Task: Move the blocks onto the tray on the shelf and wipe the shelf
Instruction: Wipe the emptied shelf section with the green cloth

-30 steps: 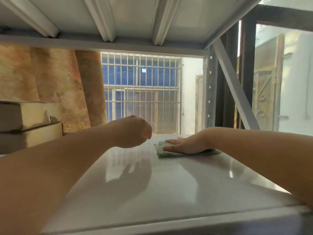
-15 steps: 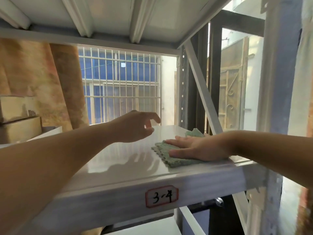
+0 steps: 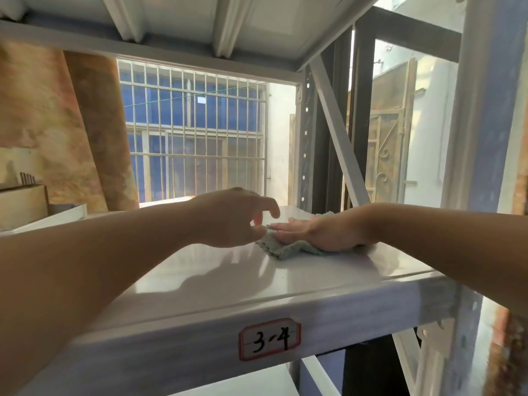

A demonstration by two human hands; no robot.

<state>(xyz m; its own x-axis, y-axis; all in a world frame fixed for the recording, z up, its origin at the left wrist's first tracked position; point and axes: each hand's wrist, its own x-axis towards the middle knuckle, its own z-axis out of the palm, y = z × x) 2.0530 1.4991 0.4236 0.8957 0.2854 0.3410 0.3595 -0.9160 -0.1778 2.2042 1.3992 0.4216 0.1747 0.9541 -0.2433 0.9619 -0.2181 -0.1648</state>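
A green cloth [image 3: 283,250] lies on the glossy white shelf [image 3: 217,284], near its right end. My right hand [image 3: 320,232] lies flat on the cloth and presses it down, fingers straight and pointing left. My left hand [image 3: 231,218] hovers just left of the cloth with loosely spread fingers, its thumb tip close to the cloth's left corner; it holds nothing. At the far left, a white tray [image 3: 67,213] shows its edge, and a pale wooden block [image 3: 23,202] stands behind it.
The shelf's front beam carries a label reading 3-4 [image 3: 270,338]. A diagonal brace [image 3: 337,138] and a perforated upright [image 3: 305,132] close the right end. The upper shelf [image 3: 200,27] hangs low overhead. A barred window [image 3: 194,132] lies behind.
My left hand has uncurled and moved right and down to the cloth's corner. My right hand has slid the cloth toward the shelf's right front. The view has pulled back.
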